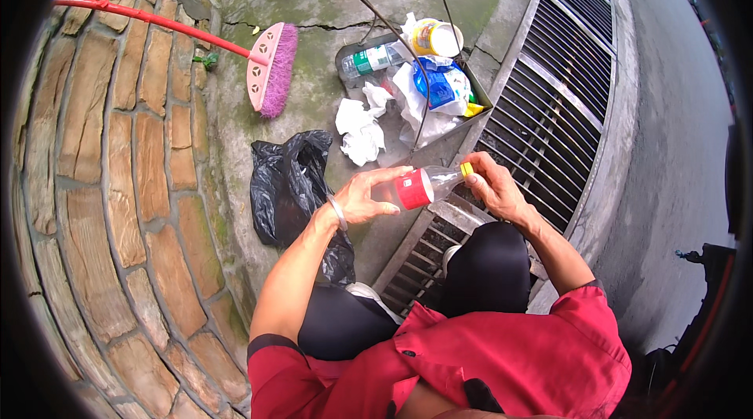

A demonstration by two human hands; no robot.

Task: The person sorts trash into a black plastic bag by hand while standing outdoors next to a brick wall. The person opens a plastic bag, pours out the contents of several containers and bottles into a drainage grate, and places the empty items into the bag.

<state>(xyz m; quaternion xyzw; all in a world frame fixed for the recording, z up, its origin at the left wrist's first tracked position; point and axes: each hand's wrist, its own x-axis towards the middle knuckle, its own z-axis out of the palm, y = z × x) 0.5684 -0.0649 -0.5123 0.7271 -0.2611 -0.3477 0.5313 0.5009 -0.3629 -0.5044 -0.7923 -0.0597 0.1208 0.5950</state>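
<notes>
A clear plastic bottle [415, 188] with a red label lies nearly level between my hands. My left hand [360, 195] grips its base end, thumb and fingers on opposite sides. At the other end, the fingers of my right hand [495, 184] pinch the yellow cap [466, 170], which sits on the bottle's neck. Just beyond the hands is a dustpan [479, 87] with a thin metal handle, heaped with litter. In it are another plastic bottle [366, 60] with a green label, a yellow-and-white tub [434, 38] and a blue-and-white plastic bag [436, 85].
Crumpled white paper [360, 131] lies at the dustpan's near edge. A black plastic bag [291, 190] rests left of my hands. Farther left, a pink broom [267, 69] with a red handle leans toward the stone wall [117, 184]. A metal drain grate [553, 84] runs along the right.
</notes>
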